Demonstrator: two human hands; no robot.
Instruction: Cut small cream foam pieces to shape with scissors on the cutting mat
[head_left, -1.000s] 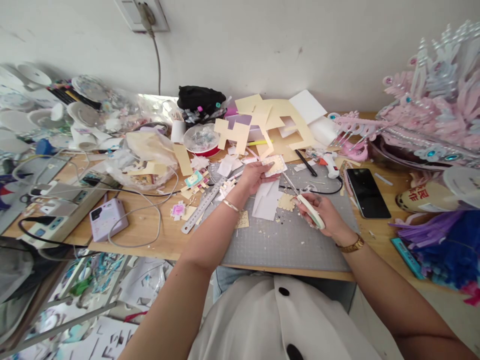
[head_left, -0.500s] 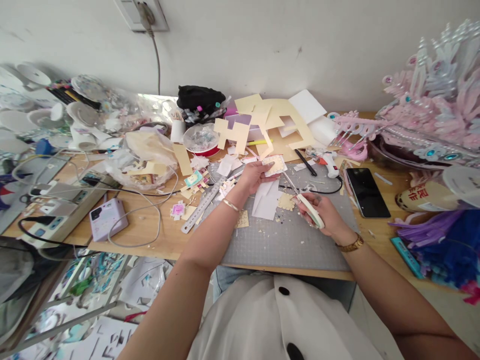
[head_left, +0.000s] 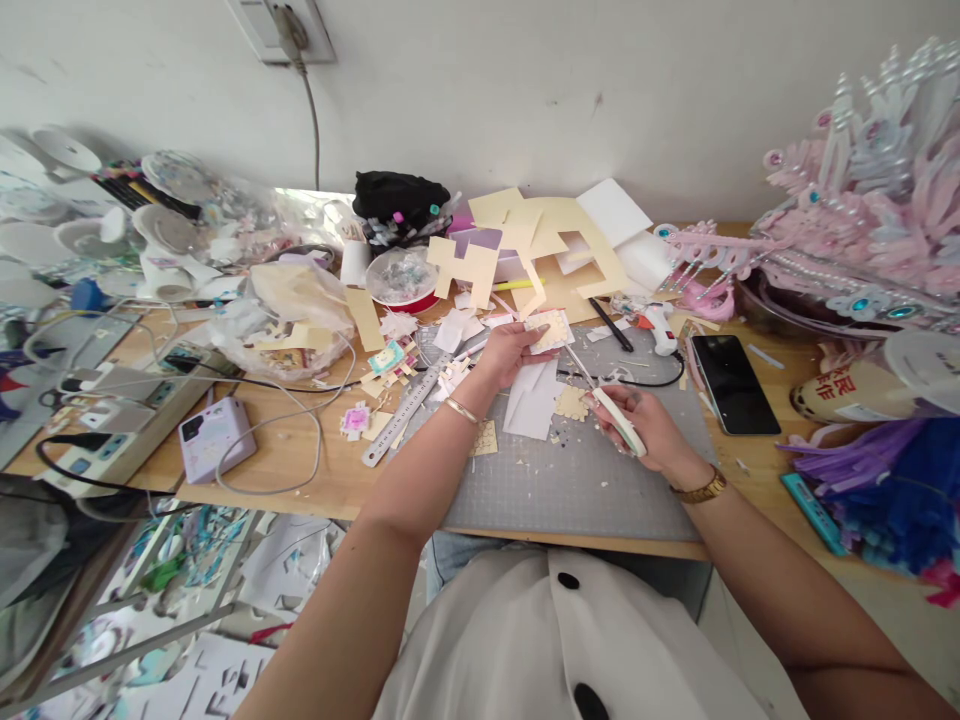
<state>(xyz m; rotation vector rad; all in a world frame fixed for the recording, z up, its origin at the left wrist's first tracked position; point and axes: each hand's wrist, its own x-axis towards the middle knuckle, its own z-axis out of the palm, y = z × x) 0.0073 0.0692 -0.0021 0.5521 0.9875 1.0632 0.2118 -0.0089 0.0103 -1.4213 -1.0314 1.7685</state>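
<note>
My left hand [head_left: 511,350] pinches a small cream card [head_left: 550,331] with a white edge, above the grey cutting mat [head_left: 517,490]. In my right hand [head_left: 637,425] are white-handled scissors [head_left: 619,420], fingers wrapped round the handles. Their blades point up and left, with the tips close by the card's lower right edge; whether they touch it is too small to tell. Below the card lie white paper pieces [head_left: 531,402] and a jagged cream piece [head_left: 572,402]. A steel ruler [head_left: 401,418] lies slanted left of my left forearm.
Cream cut-out sheets [head_left: 592,230] and a red-rimmed bowl [head_left: 403,278] stand at the back. A glue gun [head_left: 663,330], black phone [head_left: 735,385] and drink cup [head_left: 847,390] are on the right. Power strips [head_left: 112,430], cables and a purple device [head_left: 217,440] lie left.
</note>
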